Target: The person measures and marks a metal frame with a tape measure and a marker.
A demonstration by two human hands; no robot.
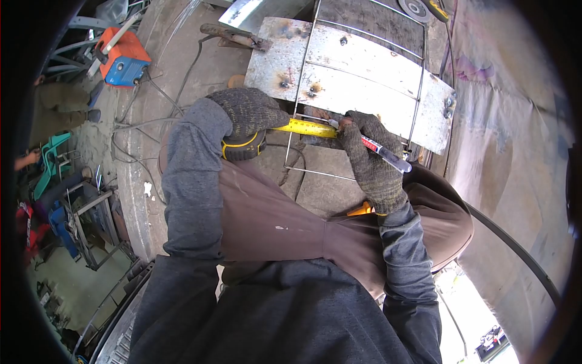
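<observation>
My left hand (251, 112), in a dark knitted glove, is closed around a black and yellow tape measure (244, 147). Its yellow blade (312, 128) is pulled out to the right, across the side bar of a thin metal rod frame (327, 176). In my right hand (374, 161), gloved the same way, is a marker pen (388, 156) with a red and black label, its tip end beside the far end of the blade. Beyond both hands, the rod frame overlaps a pale metal sheet (357, 54) bearing several burnt weld spots.
A rusty clamp-like tool (236, 36) with a cable lies at the sheet's left end. An orange and blue machine (126, 57) stands upper left, with cables trailing nearby. A disc tool (415, 8) lies upper right. Another person's legs (60, 106) and a teal chair (51, 164) are far left.
</observation>
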